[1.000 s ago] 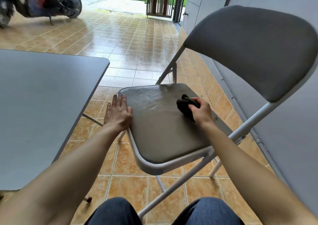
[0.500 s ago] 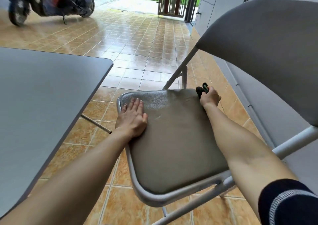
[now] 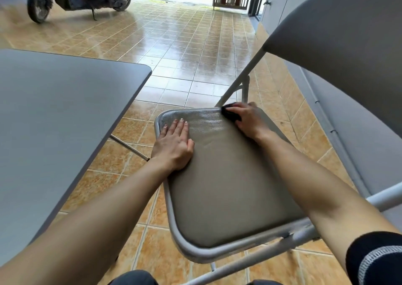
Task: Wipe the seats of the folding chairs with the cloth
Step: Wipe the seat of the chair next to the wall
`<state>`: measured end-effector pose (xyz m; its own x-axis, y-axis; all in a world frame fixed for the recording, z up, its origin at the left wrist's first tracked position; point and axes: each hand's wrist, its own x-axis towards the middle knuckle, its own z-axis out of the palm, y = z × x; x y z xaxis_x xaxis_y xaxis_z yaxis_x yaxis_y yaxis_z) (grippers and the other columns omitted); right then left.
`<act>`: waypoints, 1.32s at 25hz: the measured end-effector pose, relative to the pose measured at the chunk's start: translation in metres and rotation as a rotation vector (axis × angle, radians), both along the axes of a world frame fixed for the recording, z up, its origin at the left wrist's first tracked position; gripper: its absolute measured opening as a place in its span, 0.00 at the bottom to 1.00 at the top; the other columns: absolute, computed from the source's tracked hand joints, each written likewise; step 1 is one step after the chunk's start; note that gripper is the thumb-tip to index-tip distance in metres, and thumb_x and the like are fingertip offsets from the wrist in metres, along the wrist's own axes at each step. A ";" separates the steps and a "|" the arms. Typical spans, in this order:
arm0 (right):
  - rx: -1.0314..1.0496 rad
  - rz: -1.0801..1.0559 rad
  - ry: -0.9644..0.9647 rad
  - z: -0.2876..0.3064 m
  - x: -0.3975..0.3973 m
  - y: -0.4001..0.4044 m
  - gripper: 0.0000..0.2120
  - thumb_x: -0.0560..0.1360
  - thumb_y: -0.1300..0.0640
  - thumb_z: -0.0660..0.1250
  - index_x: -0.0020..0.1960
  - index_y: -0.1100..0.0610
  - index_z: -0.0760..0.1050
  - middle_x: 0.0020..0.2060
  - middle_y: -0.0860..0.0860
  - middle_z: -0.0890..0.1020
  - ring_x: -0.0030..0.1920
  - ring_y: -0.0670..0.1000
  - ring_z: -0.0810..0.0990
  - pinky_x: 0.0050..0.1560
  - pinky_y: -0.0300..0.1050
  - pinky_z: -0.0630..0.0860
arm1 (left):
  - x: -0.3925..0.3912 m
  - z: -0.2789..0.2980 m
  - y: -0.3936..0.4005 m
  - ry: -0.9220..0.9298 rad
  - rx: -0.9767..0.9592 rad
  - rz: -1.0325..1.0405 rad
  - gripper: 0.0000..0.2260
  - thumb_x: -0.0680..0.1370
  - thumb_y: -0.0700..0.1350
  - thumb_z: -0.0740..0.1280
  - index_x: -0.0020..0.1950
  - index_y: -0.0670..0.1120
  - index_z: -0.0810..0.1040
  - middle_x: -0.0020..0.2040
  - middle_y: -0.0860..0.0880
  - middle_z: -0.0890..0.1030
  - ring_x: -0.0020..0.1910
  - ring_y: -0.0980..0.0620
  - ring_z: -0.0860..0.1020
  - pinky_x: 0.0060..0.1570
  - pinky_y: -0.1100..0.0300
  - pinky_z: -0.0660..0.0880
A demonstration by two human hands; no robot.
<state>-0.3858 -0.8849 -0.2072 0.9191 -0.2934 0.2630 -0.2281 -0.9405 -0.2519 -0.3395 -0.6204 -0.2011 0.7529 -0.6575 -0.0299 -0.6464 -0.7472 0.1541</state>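
Right hand gripping cloth at seat far edge, left hand flat.

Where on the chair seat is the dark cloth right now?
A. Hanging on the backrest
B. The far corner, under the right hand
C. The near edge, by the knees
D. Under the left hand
B: the right hand grips the dark cloth at the far corner of the seat.

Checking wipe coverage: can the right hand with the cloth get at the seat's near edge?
Probably yes. The right hand grips the cloth at the far corner; the seat toward the near edge lies bare.
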 end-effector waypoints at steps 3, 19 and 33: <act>0.109 -0.471 0.007 -0.001 -0.021 -0.055 0.22 0.75 0.63 0.58 0.66 0.50 0.75 0.65 0.55 0.76 0.64 0.64 0.67 0.66 0.53 0.65 | 0.001 -0.001 -0.001 -0.013 -0.016 0.009 0.28 0.82 0.52 0.46 0.80 0.46 0.46 0.81 0.49 0.46 0.80 0.54 0.44 0.78 0.54 0.41; 0.234 -0.746 0.052 0.008 -0.086 -0.020 0.25 0.74 0.67 0.54 0.66 0.51 0.73 0.62 0.59 0.77 0.65 0.64 0.69 0.68 0.55 0.60 | 0.004 -0.002 0.001 0.008 -0.025 0.009 0.28 0.81 0.52 0.46 0.80 0.45 0.48 0.81 0.49 0.48 0.80 0.53 0.45 0.78 0.53 0.41; -0.012 -0.646 0.206 0.014 -0.130 0.034 0.24 0.78 0.65 0.51 0.70 0.48 0.66 0.68 0.52 0.72 0.64 0.63 0.68 0.62 0.57 0.70 | 0.005 -0.004 0.004 0.024 -0.026 -0.007 0.28 0.81 0.52 0.46 0.80 0.44 0.49 0.81 0.48 0.48 0.80 0.52 0.46 0.78 0.51 0.43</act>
